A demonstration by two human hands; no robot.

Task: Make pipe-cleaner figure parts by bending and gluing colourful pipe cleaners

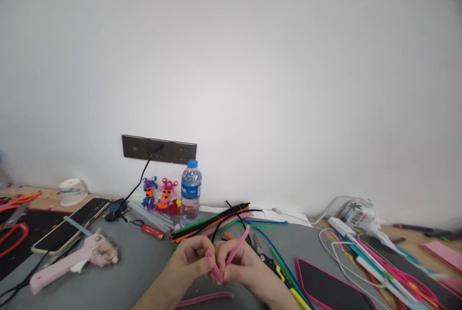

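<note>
Both hands meet low in the middle of the head view, over a grey mat. My left hand is closed, pinching one part of a bent pink pipe cleaner. Close beside it, my right hand grips the same pipe cleaner, whose free end sticks up past the fingers. Its bend hangs just below the fingertips. Another pink pipe cleaner lies on the mat under the hands. Behind them is a bundle of black, orange, green and pink pipe cleaners.
A pink glue gun and a phone lie at left. A water bottle stands beside small pipe-cleaner figures. To the right are yellow-handled pliers, a pink-cased phone, white cables and pink scissors. Orange-handled scissors lie far left.
</note>
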